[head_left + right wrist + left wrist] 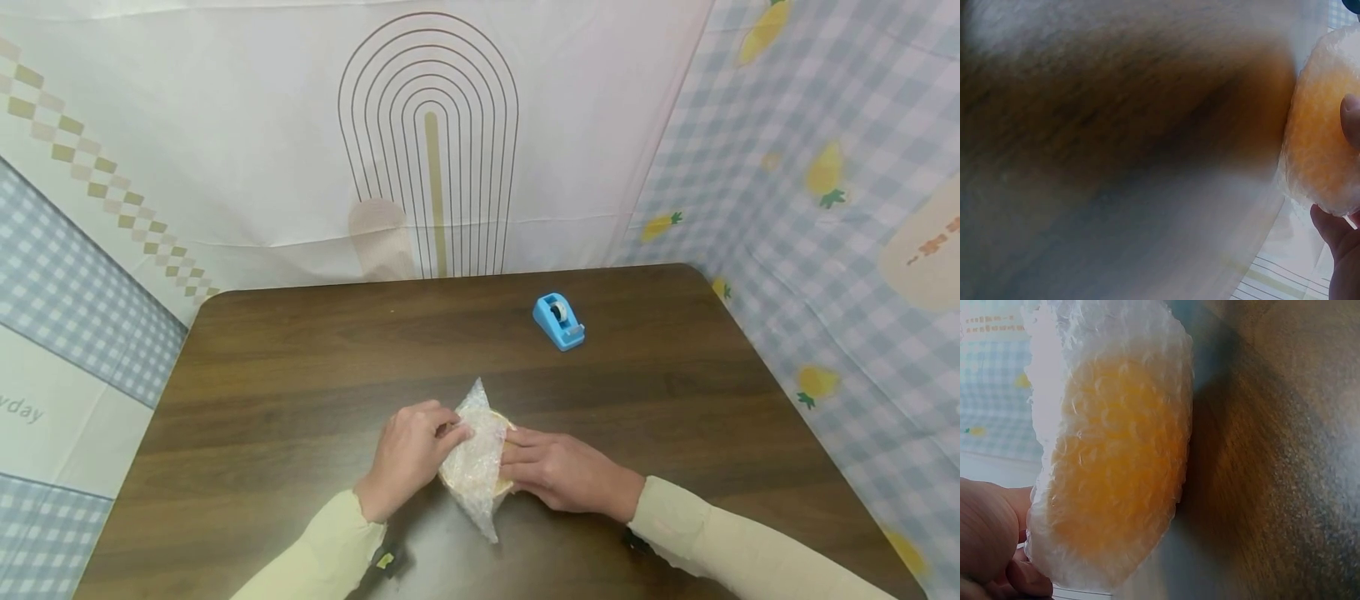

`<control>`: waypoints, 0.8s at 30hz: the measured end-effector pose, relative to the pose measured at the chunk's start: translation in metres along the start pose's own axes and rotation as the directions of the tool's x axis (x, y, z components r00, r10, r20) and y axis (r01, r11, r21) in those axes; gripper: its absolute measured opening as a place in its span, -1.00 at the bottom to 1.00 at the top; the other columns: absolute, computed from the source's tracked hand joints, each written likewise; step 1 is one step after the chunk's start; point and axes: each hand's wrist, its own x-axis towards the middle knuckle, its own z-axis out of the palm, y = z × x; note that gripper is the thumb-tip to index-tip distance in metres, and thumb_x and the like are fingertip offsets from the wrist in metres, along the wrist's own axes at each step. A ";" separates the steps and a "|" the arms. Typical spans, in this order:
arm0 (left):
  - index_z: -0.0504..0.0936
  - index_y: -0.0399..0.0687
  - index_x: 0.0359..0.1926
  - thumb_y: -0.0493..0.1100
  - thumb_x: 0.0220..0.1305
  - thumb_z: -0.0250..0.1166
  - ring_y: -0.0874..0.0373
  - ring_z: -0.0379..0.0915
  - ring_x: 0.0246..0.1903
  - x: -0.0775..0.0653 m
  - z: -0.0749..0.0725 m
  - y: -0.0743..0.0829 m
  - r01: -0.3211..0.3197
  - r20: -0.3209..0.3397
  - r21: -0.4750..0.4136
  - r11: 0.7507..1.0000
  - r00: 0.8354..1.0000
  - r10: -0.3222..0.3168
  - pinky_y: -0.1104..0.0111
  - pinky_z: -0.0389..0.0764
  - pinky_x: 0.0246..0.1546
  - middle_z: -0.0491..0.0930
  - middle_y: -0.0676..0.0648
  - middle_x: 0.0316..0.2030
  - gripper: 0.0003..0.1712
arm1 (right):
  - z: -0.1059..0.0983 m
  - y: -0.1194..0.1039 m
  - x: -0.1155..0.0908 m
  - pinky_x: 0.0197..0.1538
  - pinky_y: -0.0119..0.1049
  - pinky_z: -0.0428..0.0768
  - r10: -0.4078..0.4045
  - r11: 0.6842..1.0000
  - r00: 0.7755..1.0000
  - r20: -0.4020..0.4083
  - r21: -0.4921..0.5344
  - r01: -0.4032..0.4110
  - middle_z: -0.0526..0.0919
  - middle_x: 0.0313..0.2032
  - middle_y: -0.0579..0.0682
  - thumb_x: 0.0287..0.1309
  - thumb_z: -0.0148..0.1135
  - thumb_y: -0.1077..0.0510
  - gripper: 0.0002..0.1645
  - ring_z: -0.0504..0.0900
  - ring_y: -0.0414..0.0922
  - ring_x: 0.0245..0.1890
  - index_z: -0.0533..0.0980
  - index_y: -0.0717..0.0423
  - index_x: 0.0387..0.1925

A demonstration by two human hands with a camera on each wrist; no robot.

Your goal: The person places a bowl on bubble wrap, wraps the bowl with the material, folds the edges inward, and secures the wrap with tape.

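Note:
A round, yellow-orange bowl-shaped thing (1122,456) stands on the table, wrapped in clear bubble wrap (478,454). Two pointed ends of the wrap stick out, one toward the far side and one toward the near side. My left hand (408,454) pinches the wrap's left edge over the top between thumb and fingers. From the right, my right hand (558,468) holds the wrapped thing; its fingers lie over the top edge and its thumb (1351,119) presses the side. Part of the yellowish rim shows beside the right fingers.
A blue tape dispenser (558,321) with a roll of tape stands farther back on the dark wooden table (300,367), right of the wrapped thing. Patterned cloth (262,125) hangs behind the table and along both sides.

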 end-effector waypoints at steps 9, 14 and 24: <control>0.72 0.09 -0.47 0.08 -0.01 0.53 0.38 0.30 -0.64 0.001 0.003 0.004 0.029 0.006 0.081 0.996 1.000 -0.029 0.53 0.28 -0.62 0.51 0.21 -0.61 -0.77 | 0.001 0.000 -0.001 0.32 -0.16 0.51 0.001 1.000 1.000 0.007 0.003 -0.001 0.65 0.16 -0.18 0.24 0.31 0.07 -0.71 0.50 -0.12 0.33 0.64 -0.10 0.00; 0.52 0.06 -0.49 0.05 -0.05 0.56 0.34 0.20 -0.67 0.000 0.004 0.007 0.043 -0.008 0.100 0.994 0.999 -0.042 0.52 0.20 -0.69 0.39 0.18 -0.59 -0.64 | 0.000 -0.001 -0.001 0.31 -0.17 0.52 0.002 1.000 1.000 0.005 0.001 -0.002 0.68 0.12 -0.17 0.22 0.32 0.08 -0.74 0.53 -0.12 0.30 0.65 -0.08 -0.04; 0.67 0.08 -0.53 0.02 -0.05 0.56 0.31 0.29 -0.74 -0.005 0.006 0.007 -0.169 -0.080 0.249 0.954 0.978 0.194 0.52 0.20 -0.76 0.42 0.16 -0.63 -0.76 | -0.001 -0.001 0.000 0.32 -0.17 0.51 0.020 1.000 1.000 0.017 0.003 -0.020 0.69 0.10 -0.18 0.22 0.33 0.07 -0.74 0.54 -0.15 0.28 0.66 -0.09 -0.04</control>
